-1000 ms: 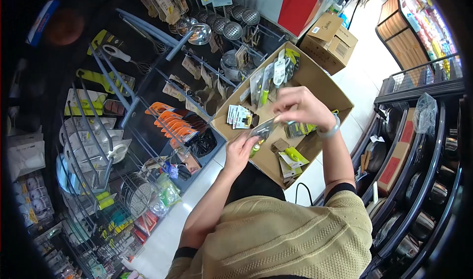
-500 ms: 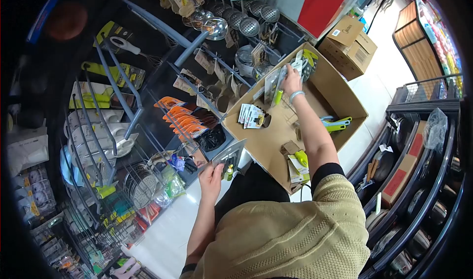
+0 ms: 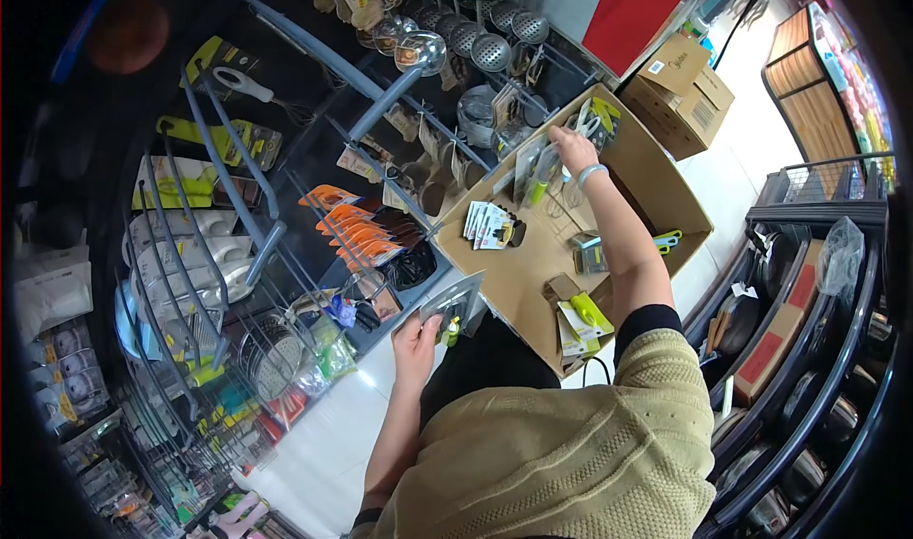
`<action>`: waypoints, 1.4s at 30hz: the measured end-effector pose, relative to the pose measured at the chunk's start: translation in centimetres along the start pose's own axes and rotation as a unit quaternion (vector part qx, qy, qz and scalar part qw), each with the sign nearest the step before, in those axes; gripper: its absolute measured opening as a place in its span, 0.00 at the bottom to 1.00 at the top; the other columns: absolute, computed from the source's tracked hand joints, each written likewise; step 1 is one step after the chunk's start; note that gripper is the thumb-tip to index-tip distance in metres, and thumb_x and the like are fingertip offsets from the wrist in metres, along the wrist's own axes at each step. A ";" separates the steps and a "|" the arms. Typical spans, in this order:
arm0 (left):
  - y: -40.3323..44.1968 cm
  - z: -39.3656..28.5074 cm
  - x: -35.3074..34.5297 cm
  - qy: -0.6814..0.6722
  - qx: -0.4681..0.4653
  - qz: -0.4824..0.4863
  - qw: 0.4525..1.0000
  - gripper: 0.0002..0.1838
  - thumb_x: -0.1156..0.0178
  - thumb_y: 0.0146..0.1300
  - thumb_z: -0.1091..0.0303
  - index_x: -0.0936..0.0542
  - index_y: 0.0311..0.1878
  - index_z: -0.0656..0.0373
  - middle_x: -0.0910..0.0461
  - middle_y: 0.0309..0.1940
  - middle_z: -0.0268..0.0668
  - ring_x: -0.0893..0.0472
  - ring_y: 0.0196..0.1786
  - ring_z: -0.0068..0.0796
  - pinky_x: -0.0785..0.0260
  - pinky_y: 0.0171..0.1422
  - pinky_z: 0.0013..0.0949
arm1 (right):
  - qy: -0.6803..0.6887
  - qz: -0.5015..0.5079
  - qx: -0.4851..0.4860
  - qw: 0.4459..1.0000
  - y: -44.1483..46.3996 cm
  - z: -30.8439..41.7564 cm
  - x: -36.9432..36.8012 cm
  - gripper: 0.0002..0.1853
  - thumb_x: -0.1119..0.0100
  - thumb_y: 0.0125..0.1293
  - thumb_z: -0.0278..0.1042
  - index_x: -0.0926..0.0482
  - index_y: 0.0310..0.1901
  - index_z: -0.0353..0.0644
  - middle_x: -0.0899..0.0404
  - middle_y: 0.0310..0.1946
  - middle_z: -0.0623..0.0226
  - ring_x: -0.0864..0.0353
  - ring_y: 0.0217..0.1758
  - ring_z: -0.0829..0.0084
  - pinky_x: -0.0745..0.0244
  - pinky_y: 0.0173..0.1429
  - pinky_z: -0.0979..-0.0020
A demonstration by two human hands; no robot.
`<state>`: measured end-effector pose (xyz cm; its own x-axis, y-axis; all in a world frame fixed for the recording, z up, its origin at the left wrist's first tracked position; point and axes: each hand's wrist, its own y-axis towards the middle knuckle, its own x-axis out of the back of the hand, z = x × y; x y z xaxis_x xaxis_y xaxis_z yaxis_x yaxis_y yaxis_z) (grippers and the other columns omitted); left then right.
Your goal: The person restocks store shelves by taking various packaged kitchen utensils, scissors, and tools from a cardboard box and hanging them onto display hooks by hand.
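My left hand [image 3: 417, 342] holds a flat, clear-and-dark package [image 3: 451, 301] with a green part, outside the box near its lower left side. My right hand [image 3: 573, 149] reaches into the open cardboard box [image 3: 680, 192], its fingers closed on a clear package [image 3: 544, 171] near the far corner. Beside that hand stand green-and-grey packaged tools [image 3: 601, 120]. Small white cards [image 3: 493, 225] with dark items lie at the box's left side. A green-and-white package [image 3: 583, 320] lies near the closest corner.
Wall hooks carry ladles [image 3: 419, 52], orange packages [image 3: 359, 235] and white utensils on the left. A smaller carton [image 3: 677, 92] stands behind the box. On the right is a rack of pans [image 3: 775, 254]. Long metal hooks [image 3: 285, 39] stick out at upper left.
My hands have parted: the left moved down and left with its package, while the right reached to the box's far side and closed on a package. The view has shifted slightly.
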<state>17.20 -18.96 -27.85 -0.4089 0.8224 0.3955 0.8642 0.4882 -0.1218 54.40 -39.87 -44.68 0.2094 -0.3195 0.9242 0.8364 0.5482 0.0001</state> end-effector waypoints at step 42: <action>-3.8 3.1 6.5 -0.200 0.118 -0.106 0.967 0.10 0.47 0.67 0.66 0.23 0.44 0.62 0.23 0.38 0.27 0.30 0.41 0.14 0.37 0.46 0.23 | 0.215 0.022 0.072 0.974 -5.2 0.9 -2.6 0.15 0.32 0.46 0.32 0.20 0.36 0.37 0.20 0.32 0.56 0.21 0.35 0.58 0.28 0.39 0.64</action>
<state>10.34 -14.56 -27.68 -0.6913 0.7203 0.0575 0.6763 0.6730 -0.2996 49.04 -41.21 -46.74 0.4619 -0.5697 0.6798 0.7481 0.6620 0.0464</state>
